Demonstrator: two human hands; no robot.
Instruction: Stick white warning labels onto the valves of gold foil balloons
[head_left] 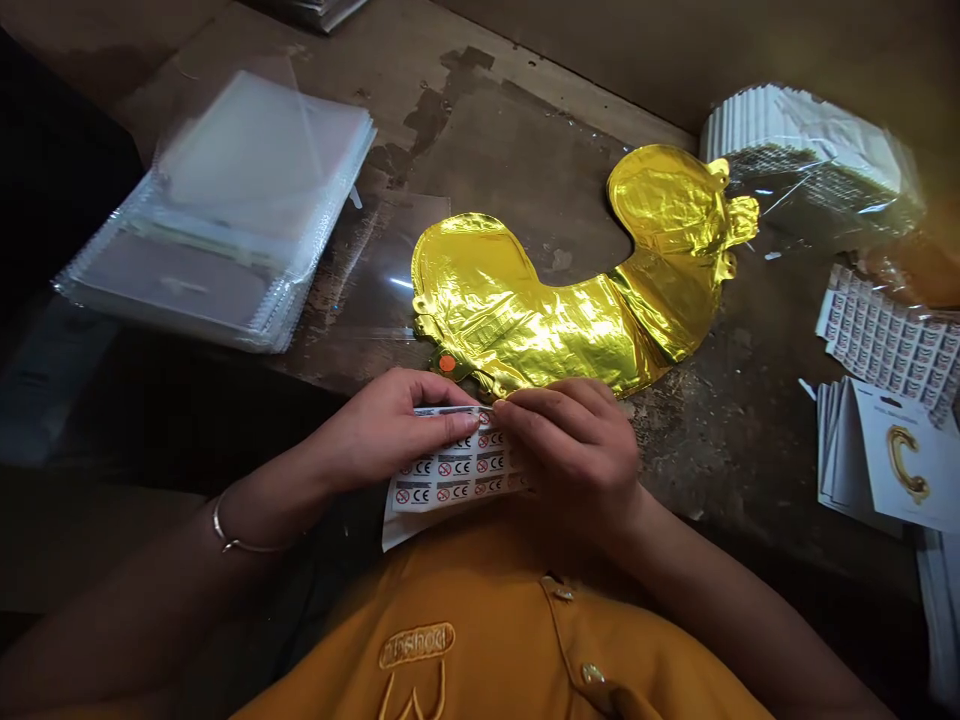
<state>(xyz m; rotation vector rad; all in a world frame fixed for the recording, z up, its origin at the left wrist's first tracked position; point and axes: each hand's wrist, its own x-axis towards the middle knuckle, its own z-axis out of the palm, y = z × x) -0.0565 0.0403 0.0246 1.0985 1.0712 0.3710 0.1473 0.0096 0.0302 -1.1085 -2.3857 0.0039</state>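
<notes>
Fingers of the left hand [394, 420] pinch closed on a white paper sheet of small printed labels [457, 488], held before a flat, curved, shiny gold foil balloon [555, 330]; the right hand's [576, 430] fingertips meet at its top edge, their hold unclear. Uneven pulling could tear or crease a label.

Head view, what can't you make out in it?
Sticker sheet, right part, head view: hidden behind the right hand.
Sticker sheet's finest print, head view: too small to read.
Card with a gold C, right edge, head view: cut off by the picture's right edge.
Stack at the top, far part, head view: cut off by the top edge.
</notes>
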